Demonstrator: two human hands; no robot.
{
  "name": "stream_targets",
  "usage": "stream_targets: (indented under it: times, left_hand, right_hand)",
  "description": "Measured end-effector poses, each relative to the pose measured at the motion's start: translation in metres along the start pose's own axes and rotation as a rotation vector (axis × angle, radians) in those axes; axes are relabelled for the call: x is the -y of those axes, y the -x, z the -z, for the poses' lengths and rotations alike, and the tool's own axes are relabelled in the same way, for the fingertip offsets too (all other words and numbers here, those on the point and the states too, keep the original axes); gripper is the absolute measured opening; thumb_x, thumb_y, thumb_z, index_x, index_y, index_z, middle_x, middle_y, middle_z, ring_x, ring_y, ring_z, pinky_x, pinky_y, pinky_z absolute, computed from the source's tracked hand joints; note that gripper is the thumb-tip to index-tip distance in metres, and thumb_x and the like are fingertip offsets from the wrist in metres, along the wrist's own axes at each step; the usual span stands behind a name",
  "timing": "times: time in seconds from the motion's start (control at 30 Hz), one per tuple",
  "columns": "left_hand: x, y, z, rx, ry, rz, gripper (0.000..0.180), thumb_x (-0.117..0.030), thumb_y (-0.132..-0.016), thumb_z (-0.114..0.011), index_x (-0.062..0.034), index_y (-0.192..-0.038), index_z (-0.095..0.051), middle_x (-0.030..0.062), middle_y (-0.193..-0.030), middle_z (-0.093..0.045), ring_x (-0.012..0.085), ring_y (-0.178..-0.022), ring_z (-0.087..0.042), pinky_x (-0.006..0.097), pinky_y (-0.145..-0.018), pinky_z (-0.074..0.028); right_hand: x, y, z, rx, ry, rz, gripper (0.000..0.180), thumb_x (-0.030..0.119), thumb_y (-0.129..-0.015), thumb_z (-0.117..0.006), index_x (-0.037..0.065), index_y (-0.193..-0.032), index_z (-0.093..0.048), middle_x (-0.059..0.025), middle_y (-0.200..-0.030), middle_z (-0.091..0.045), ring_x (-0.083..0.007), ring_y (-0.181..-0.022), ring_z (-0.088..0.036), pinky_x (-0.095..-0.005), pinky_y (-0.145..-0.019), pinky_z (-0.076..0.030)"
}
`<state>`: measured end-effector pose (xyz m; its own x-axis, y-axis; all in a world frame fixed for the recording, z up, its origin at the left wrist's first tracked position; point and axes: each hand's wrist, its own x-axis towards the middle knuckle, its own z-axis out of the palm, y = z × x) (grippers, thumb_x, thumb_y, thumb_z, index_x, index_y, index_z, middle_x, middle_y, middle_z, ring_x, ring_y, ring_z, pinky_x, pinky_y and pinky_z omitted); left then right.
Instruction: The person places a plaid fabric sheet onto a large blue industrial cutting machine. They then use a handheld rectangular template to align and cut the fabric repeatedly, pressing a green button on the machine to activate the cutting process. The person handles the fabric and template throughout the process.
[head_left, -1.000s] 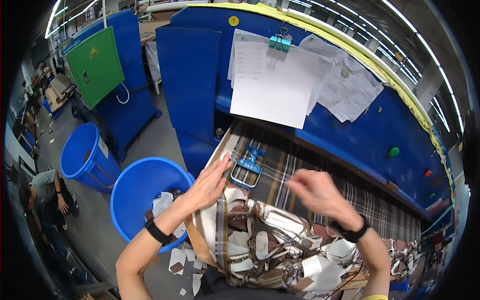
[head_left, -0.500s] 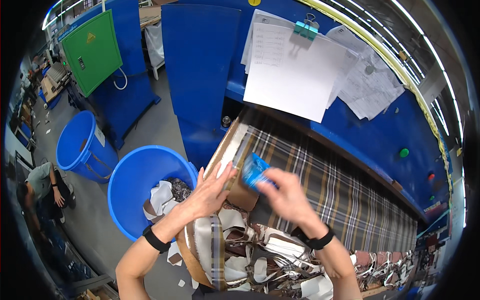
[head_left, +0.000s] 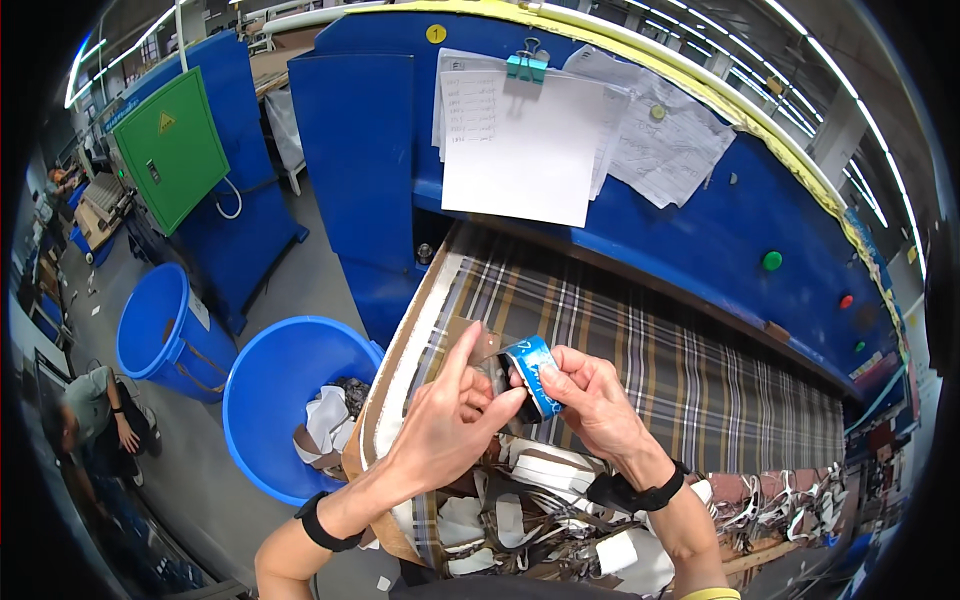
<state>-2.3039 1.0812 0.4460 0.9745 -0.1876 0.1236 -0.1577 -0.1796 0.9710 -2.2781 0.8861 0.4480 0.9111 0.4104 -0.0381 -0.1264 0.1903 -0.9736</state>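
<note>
My right hand (head_left: pixel 598 408) is closed on a small curved blue band (head_left: pixel 537 372) with white markings and a dark hollow side; its exact kind is unclear. My left hand (head_left: pixel 445 420) is beside that hollow side, index finger stretched out, thumb apart and reaching the band's edge, the other fingers partly curled. Both hands are above the near left part of a plaid fabric sheet (head_left: pixel 640 370), which lies on a slanted bed. A brown patch (head_left: pixel 459 330) shows behind my left fingertips. What is inside the band is hard to make out.
A blue machine body (head_left: pixel 700 240) with clipped papers (head_left: pixel 520 150) rises behind the fabric. Scraps (head_left: pixel 530 520) heap along the near edge. To the left stand a blue bin (head_left: pixel 240 420) holding scraps, another blue bin (head_left: pixel 135 340), a green cabinet (head_left: pixel 175 160) and a crouching person (head_left: pixel 95 420).
My right hand has brought the blue band down and turned it so its hollow side shows. My left hand has come off the fabric's left edge to the band. The view has shifted right.
</note>
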Motion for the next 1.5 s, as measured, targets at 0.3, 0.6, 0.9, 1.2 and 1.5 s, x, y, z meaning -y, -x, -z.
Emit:
stream_targets:
  times: [0.3, 0.6, 0.9, 1.2, 1.5]
  left_hand:
    - [0.037, 0.029, 0.046, -0.247, 0.182, 0.153, 0.07, 0.005, -0.087, -0.064, 0.0058, -0.149, -0.032, -0.0049, -0.069, -0.05, 0.0039, -0.068, -0.051, 0.018, -0.064, -0.044]
    - [0.053, 0.043, 0.061, -0.405, 0.303, 0.213, 0.064, 0.002, -0.088, -0.066, 0.0066, -0.145, -0.037, 0.0039, -0.091, -0.057, 0.0111, -0.085, -0.057, 0.024, -0.077, -0.046]
    - [0.04, 0.05, 0.042, -0.374, 0.341, 0.218, 0.067, 0.004, -0.087, -0.068, 0.008, -0.146, -0.036, -0.001, -0.078, -0.065, 0.0048, -0.075, -0.06, 0.018, -0.069, -0.047]
    - [0.034, 0.059, 0.011, -0.367, 0.397, 0.178, 0.074, 0.007, -0.085, -0.07, 0.0013, -0.15, -0.034, -0.0062, -0.07, -0.056, -0.0011, -0.069, -0.053, 0.014, -0.062, -0.044]
    - [0.021, 0.051, -0.029, -0.159, 0.425, 0.116, 0.063, 0.001, -0.095, -0.063, -0.005, -0.151, -0.036, 0.0011, -0.084, -0.067, 0.0027, -0.078, -0.057, 0.019, -0.074, -0.048]
  right_hand:
    - [0.1, 0.025, 0.032, -0.052, 0.215, 0.234, 0.019, 0.018, -0.095, -0.067, 0.001, -0.096, -0.058, -0.0021, -0.083, -0.061, -0.0087, -0.071, -0.055, -0.025, -0.066, -0.047]
    - [0.252, -0.037, 0.118, -0.482, 1.689, 0.959, 0.019, 0.005, -0.084, -0.065, -0.002, -0.096, -0.052, -0.0256, -0.081, -0.06, -0.045, -0.08, -0.06, -0.0476, -0.067, -0.048]
    - [0.315, -0.077, 0.221, -0.672, 2.208, 0.814, 0.036, 0.014, -0.094, -0.059, 0.003, -0.128, -0.057, -0.0226, -0.119, -0.064, -0.0395, -0.108, -0.061, -0.0424, -0.096, -0.046]
    - [0.063, 0.021, -0.006, 0.248, 1.322, 0.335, 0.071, 0.026, -0.085, -0.077, 0.0, -0.14, -0.041, -0.0273, -0.142, -0.045, -0.041, -0.132, -0.047, -0.0452, -0.108, -0.042]
    - [-0.012, 0.068, -0.048, 0.056, 0.537, -0.066, 0.083, 0.022, -0.09, -0.073, -0.008, -0.147, -0.021, -0.0287, -0.132, -0.052, -0.0339, -0.12, -0.058, -0.0416, -0.099, -0.05]
